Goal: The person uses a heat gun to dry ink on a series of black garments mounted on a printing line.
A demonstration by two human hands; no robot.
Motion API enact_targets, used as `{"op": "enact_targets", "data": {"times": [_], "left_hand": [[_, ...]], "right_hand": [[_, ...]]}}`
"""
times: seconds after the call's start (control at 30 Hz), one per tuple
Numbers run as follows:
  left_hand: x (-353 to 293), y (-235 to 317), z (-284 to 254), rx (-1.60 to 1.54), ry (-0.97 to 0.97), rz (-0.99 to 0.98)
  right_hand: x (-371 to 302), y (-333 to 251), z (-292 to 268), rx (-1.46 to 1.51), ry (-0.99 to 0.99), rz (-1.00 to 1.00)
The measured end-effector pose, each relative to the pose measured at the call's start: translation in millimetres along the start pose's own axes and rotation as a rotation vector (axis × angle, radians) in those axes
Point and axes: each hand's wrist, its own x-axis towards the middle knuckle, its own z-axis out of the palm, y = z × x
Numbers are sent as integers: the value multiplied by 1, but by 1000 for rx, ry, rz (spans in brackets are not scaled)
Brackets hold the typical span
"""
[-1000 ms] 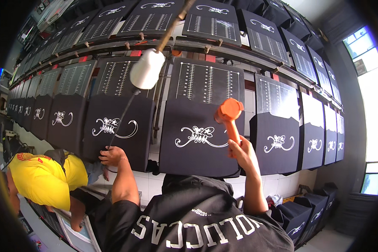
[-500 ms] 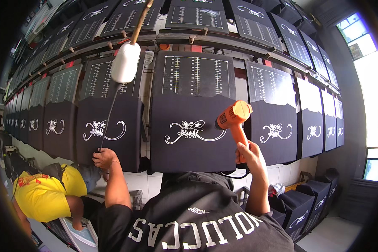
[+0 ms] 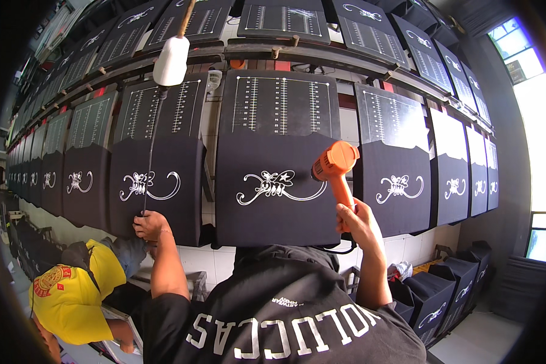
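One co-worker in a bright yellow short-sleeved shirt [image 3: 82, 297] bends low, off the near left corner of the left board [image 3: 188, 109], which is black with white ruled scales. Our left hand [image 3: 151, 226] is over that board's near edge, fingers closed on the lower end of a thin dark strand [image 3: 152, 133]; whether it is cord or rod, we cannot tell. It leads up to a white, rounded, cylindrical body [image 3: 171, 62] seen past the board's far edge, with a brown wooden stick [image 3: 187, 19] rising above. Next comes the middle board [image 3: 265, 100], also black and ruled; black cloth [image 3: 273, 224] covers its near half to the corners, bearing a white curling print [image 3: 272, 188]. Our right hand [image 3: 359, 223] is clenched around the handle of an orange plastic heat gun [image 3: 338, 159], which is over the cloth by the board's right edge, dark nozzle pointing left; its height we cannot tell. A black cable [image 3: 341, 250] shows below that hand. Farther right, we see another cloth-covered black board [image 3: 382, 115] with a similar print.
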Motion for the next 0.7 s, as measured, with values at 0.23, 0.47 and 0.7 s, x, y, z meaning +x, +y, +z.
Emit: {"op": "enact_targets", "data": {"times": [0.23,0.47,0.7], "left_hand": [[-2,1,0,-2,-25,-24],[-1,-1,5,10,22,-8],[0,-3,5,-1,18,-4]], "right_hand": [[5,3,0,12,34,-29],[8,9,-9,25,61,-28],[-2,10,-11,11,94,-13]]}}
